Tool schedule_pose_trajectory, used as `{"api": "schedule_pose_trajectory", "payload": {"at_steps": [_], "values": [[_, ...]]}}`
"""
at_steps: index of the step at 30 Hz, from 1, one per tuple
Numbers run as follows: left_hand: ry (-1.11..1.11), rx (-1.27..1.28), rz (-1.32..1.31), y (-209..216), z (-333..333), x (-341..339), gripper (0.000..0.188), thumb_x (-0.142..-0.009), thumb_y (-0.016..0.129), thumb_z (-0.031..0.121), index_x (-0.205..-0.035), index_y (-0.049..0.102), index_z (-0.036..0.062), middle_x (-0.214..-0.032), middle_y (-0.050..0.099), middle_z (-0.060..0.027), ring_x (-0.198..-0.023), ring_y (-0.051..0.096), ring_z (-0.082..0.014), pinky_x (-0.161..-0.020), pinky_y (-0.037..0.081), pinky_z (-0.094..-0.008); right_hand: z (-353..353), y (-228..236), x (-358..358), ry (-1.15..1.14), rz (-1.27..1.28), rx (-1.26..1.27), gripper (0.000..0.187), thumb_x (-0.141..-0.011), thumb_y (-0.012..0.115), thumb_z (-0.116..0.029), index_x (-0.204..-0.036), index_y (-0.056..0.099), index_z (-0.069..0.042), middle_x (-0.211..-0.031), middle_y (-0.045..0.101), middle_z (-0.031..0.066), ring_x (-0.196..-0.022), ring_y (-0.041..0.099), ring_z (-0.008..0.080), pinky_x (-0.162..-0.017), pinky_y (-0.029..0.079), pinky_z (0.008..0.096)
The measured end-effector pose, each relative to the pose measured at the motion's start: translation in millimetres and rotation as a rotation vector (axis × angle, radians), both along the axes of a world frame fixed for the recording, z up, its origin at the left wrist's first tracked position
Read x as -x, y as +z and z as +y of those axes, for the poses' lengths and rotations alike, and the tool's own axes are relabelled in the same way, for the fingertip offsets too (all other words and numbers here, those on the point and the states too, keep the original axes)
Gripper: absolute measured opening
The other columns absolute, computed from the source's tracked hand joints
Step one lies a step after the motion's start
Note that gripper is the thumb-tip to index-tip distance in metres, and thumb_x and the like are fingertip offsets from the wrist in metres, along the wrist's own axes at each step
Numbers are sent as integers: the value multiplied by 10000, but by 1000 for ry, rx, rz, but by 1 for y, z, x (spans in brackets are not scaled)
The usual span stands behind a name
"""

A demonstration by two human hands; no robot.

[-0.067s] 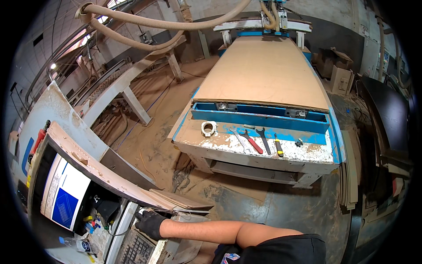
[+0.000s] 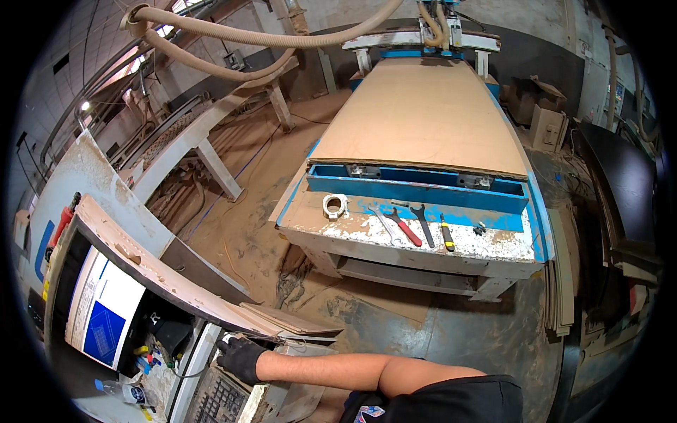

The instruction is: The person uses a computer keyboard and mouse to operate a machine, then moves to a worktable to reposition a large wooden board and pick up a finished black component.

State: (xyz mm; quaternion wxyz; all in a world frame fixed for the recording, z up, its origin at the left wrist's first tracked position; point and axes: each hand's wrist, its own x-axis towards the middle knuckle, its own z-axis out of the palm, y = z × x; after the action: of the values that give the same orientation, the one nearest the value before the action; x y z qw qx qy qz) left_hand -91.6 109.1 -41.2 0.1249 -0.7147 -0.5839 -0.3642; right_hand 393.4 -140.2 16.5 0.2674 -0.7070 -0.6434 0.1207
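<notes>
My right hand (image 2: 240, 359), in a black glove, reaches across to the left and lies over a small pale computer mouse (image 2: 228, 338). Its fingers are curled over the mouse and hide most of it. Beside the hand is a dusty dark keyboard (image 2: 220, 399) in a worn pale tray. A lit monitor (image 2: 106, 314) with a blue drawing on a white screen stands at the left. My left hand is out of view.
A long machine bed topped with a brown board (image 2: 423, 113) stands ahead. Its front ledge bears wrenches (image 2: 405, 227), a yellow-black handled tool (image 2: 447, 234) and a white ring clamp (image 2: 335, 206). A plastic bottle (image 2: 121, 392) lies near the monitor. Panels (image 2: 560, 282) lean at right.
</notes>
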Motion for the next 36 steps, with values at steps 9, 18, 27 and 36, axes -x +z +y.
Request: {"api": "schedule_pose_trajectory", "payload": {"at_steps": [9,18,27,36], "values": [[35,20,-40,4,-7,-8,521,-1010,509,476,-936,753,21,-868,730,-194,-802,678,-374,-730,533,-485,0,-2,0,10,9,14,417,-893,538,-139,-1292,595,-35,-1503,367,315,-1332,452,482,-1090,404,538],[38,42,-139,4,-9,-9,424,-1005,560,402,-968,755,27,-865,734,-172,-787,677,-333,-721,534,-445,-2,3,0,4,-19,13,385,-894,532,-128,-1259,610,-33,-1488,391,317,-1308,480,477,-1071,420,528],[69,69,-100,22,-37,-37,461,-1006,554,433,-964,752,19,-891,740,-178,-808,681,-355,-740,539,-445,-5,4,-2,-5,13,26,394,-882,539,-115,-1263,609,-40,-1495,387,312,-1317,474,473,-1085,408,526],[-12,-75,-3,-7,6,5,478,-1003,552,442,-909,736,11,-822,720,-185,-792,672,-354,-721,533,-450,-6,7,-1,13,40,35,421,-872,544,-92,-1288,585,-44,-1529,339,305,-1342,444,477,-1092,411,512]]}}
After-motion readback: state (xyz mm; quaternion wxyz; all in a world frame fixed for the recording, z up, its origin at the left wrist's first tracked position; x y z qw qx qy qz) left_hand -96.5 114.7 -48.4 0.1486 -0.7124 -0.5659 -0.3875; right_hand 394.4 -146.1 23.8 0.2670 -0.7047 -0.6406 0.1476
